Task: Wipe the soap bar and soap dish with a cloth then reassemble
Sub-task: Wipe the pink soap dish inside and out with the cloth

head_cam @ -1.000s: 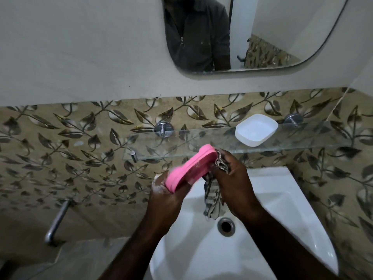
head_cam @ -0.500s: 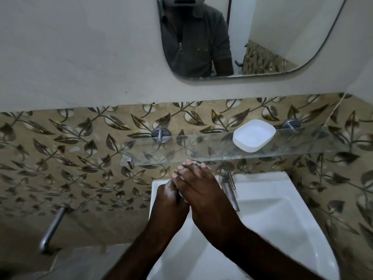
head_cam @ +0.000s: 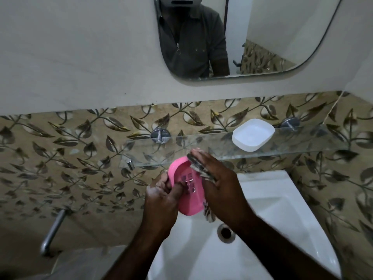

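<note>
Over the sink (head_cam: 282, 219), my left grip (head_cam: 161, 197) is clamped on the pink soap dish (head_cam: 187, 199), my right grip (head_cam: 220, 184) closed round the striped cloth (head_cam: 198, 168) pressed against it.

My slotted soap tray (head_cam: 191, 205) is bright pink, and my cloth (head_cam: 198, 168) is striped in dark grey and off-white. The dish base (head_cam: 252, 136) and the basin (head_cam: 272, 215) are plain white, while the wall tiles (head_cam: 70, 158) are tan, patterned with dark brown leaves on vines.
</note>
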{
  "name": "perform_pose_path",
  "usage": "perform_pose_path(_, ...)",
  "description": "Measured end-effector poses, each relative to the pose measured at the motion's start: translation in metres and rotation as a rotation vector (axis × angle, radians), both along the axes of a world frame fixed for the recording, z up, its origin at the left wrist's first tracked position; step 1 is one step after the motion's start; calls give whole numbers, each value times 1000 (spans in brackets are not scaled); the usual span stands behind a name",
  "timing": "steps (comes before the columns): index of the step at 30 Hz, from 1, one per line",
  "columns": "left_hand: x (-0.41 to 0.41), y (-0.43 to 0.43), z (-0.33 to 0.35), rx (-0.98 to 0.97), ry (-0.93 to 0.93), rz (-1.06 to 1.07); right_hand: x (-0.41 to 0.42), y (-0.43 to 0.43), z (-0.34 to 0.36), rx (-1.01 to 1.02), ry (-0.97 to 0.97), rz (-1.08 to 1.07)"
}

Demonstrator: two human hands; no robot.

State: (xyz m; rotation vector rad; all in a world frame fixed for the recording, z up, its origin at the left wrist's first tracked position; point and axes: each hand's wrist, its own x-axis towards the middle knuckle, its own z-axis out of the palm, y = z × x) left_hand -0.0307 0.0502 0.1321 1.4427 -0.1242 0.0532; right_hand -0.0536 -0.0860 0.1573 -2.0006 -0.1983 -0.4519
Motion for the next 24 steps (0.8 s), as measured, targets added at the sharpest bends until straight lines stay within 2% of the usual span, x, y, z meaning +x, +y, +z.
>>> perform_pose_path(2, 3, 3, 1, -86, 97, 36, -3, 1, 3, 172, 131, 0)
perform_pose_path(5, 10, 9, 7, -193, 166, 77, -13, 6, -1, 286, 212, 3)
perform_pose_path(10, 20, 12, 12, -211, 215, 213, -31, 11, -15, 236, 262, 34)
perform_pose_path(13, 25, 15, 13, -271, 200, 269, -34, 1, -17, 230, 361, 132)
perform_pose_path(16, 29, 20, 13, -204, 161, 274, -33, -8, -12, 288, 344, 135)
perform_pose_path(18, 27, 18, 10, -93, 125, 273, -28, -7, -8, 263, 235, 26)
perform_pose_path(21, 22, 9, 8, 89, 20, 245, -22, -1, -1, 111, 111, -71)
perform_pose_path(24, 25, 6, 15, 92, -13, 286, -27, 5, -3, -80, 115, 57)
